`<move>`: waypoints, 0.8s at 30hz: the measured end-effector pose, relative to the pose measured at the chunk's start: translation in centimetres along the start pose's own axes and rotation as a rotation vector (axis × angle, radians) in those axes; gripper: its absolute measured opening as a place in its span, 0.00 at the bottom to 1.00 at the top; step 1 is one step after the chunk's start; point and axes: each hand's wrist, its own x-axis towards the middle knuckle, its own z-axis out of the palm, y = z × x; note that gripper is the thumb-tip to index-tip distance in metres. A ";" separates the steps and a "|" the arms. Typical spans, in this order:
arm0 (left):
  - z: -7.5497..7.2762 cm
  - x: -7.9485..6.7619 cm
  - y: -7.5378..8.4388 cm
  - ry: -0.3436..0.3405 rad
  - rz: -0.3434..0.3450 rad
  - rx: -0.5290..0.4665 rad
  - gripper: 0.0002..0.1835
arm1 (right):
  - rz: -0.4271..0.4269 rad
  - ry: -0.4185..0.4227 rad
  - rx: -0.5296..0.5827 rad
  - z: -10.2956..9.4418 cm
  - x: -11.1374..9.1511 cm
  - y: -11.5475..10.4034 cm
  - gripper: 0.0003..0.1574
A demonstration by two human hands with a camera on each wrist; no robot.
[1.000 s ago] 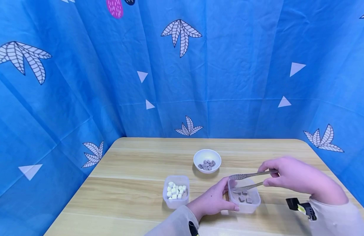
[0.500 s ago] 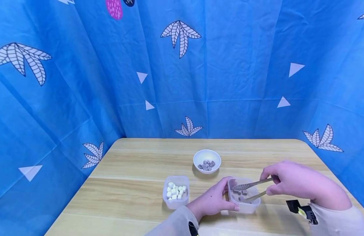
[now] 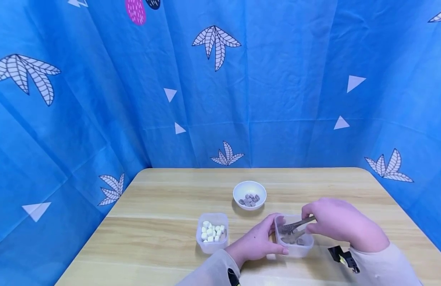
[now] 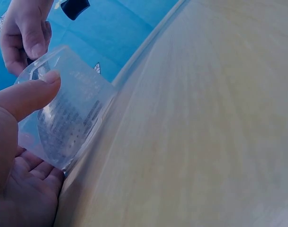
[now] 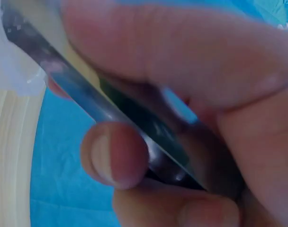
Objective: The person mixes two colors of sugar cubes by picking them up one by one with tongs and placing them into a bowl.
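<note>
My left hand (image 3: pixel 254 243) holds a clear plastic container (image 3: pixel 295 251) upright on the table, its thumb against the near wall in the left wrist view. Inside lie small brownish-grey cubes, mostly hidden by the tongs. My right hand (image 3: pixel 336 222) grips metal tongs (image 3: pixel 298 224) with perforated tips, lowered into that container. The two tips sit close together; whether a cube is between them cannot be made out. Filling much of the right wrist view are the tongs' dark, shiny arms (image 5: pixel 82 94), pinched among the fingers.
A white bowl (image 3: pixel 249 186) with several brownish-grey cubes (image 3: pixel 249 200) stands behind the containers. To the left, a second clear container (image 3: pixel 211 249) holds white cube-like pieces (image 3: pixel 210 232). Blue patterned cloth (image 3: pixel 249 99) hangs around the wooden table (image 3: pixel 152 226).
The right hand has shifted left and the tongs have gone deeper into the container. Their tips, spread apart earlier, have drawn together. The left hand stays on the container.
</note>
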 end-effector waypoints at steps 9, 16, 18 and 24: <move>0.1 0.1 -0.2 0.000 0.023 0.001 0.47 | 0.011 0.017 0.009 -0.3 -0.4 0.2 0.09; 0.2 0.3 -0.2 -0.005 0.056 0.021 0.48 | -0.025 0.044 0.019 -0.9 -1.0 1.3 0.10; 0.2 0.2 -0.2 -0.003 0.055 0.025 0.47 | -0.050 0.051 0.006 -0.8 -1.0 1.3 0.11; 0.3 0.1 -0.1 0.006 0.029 0.021 0.47 | -0.143 0.057 0.003 -0.1 -0.6 0.8 0.09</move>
